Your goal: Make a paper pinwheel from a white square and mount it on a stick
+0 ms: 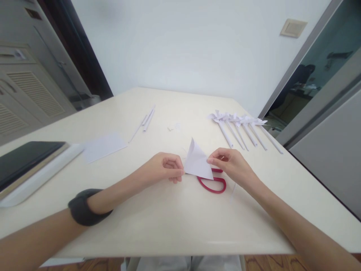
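**Head view: two hands pinch a folded paper above red scissors**

Head camera looks down on a cream table (158, 226) with both forearms reaching in from the near edge. Left hand (165, 167) is curled narrow, thumb and forefinger closed on the left corner of a folded white paper (197, 162). Right hand (229, 163) is likewise closed, fingertips pinching the paper's right edge. That paper forms a rough triangle, its point standing up and tilted away, held just above the tabletop near the middle of the table. A dark band (84, 207) wraps the left wrist

Red scissors (214, 183) lie flat on the table right under and just near of the paper, their handle loops showing below the right hand; the blades are hidden by the paper

Far to the right, a row of paper pinwheels (244, 130) on rolled white sticks lies side by side, heads pointing away. Far of the left hand sit a few thin paper strips (146, 122) and, beside them, small paper scraps (174, 127). A flat white sheet (103, 146) lies to the left, well apart from the hands, and next to it at the left edge rests a dark tablet (25, 162) on a white tray (42, 177)
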A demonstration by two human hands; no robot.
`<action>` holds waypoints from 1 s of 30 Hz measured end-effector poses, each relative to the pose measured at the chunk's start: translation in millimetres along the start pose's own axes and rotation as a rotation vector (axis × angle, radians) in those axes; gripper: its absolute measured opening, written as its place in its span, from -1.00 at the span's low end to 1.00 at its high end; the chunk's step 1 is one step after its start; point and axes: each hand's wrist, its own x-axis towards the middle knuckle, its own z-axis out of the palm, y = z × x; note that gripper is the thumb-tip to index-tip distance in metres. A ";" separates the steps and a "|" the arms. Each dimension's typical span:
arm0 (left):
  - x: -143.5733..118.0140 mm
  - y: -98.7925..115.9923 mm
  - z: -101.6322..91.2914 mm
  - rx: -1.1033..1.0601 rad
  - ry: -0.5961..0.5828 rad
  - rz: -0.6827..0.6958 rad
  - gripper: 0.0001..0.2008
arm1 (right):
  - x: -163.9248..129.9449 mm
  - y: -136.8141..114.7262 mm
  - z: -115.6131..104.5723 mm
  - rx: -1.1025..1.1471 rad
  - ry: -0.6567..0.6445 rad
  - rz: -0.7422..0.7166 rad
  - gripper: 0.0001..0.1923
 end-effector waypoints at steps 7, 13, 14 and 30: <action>-4.7 8.7 -7.0 0.000 -0.026 -0.016 -0.89 | 0.5 1.8 -5.8 0.034 -0.068 0.011 -0.84; -5.3 11.5 -12.1 0.020 -0.055 -0.008 -0.90 | -0.2 2.5 -3.1 0.048 -0.098 0.018 -0.85; -4.3 11.1 -12.6 0.023 -0.056 -0.007 -0.89 | -0.3 2.5 -2.5 0.051 -0.110 0.020 -0.84; 2.6 3.5 -14.2 0.026 0.017 -0.012 -0.86 | 0.5 5.1 -1.7 0.063 -0.110 0.042 -0.83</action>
